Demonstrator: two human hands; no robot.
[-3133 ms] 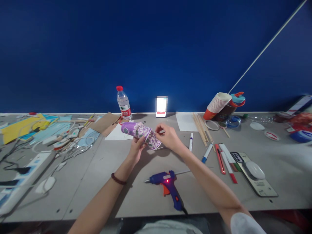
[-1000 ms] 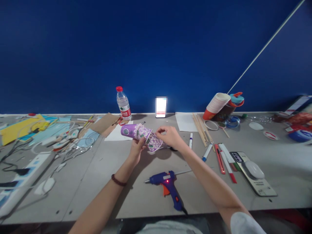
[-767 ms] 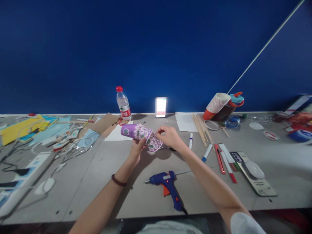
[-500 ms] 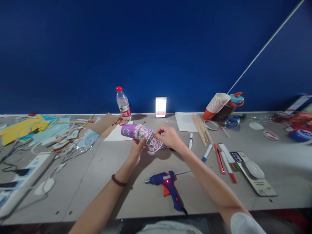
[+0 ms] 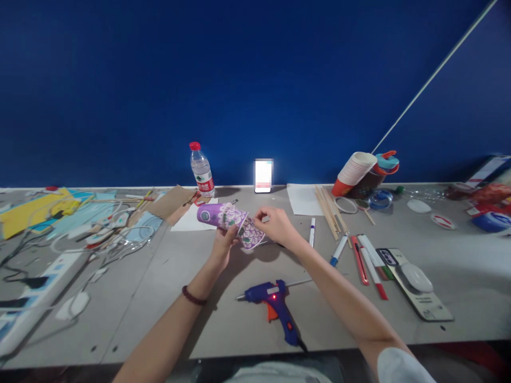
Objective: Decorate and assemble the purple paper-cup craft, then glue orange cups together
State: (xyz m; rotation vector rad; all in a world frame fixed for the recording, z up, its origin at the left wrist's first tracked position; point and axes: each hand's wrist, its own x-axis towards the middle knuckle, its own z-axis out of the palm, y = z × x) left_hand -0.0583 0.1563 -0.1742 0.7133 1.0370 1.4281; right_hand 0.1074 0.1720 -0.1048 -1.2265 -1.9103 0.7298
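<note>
My left hand (image 5: 224, 246) is closed around a purple paper cup (image 5: 213, 214) decorated with a white scale pattern. The cup lies tilted on its side above the table, its base to the left. At its right end a flared piece with the same scale pattern (image 5: 250, 234) sticks out. My right hand (image 5: 275, 224) pinches at the upper right edge of that flared piece, thumb and forefinger together. Below both hands a blue hot glue gun (image 5: 268, 292) with an orange trigger lies on the table, its red light on.
A water bottle (image 5: 203, 173) and a lit phone (image 5: 263, 175) stand by the blue wall. Stacked paper cups (image 5: 354, 173), wooden sticks (image 5: 328, 213), markers (image 5: 373, 266) and a phone (image 5: 423, 292) bearing a white mouse lie right. Cables and a power strip (image 5: 43, 298) lie left.
Both hands and the purple cup have shifted very slightly to the left. The grip of each hand looks the same.
</note>
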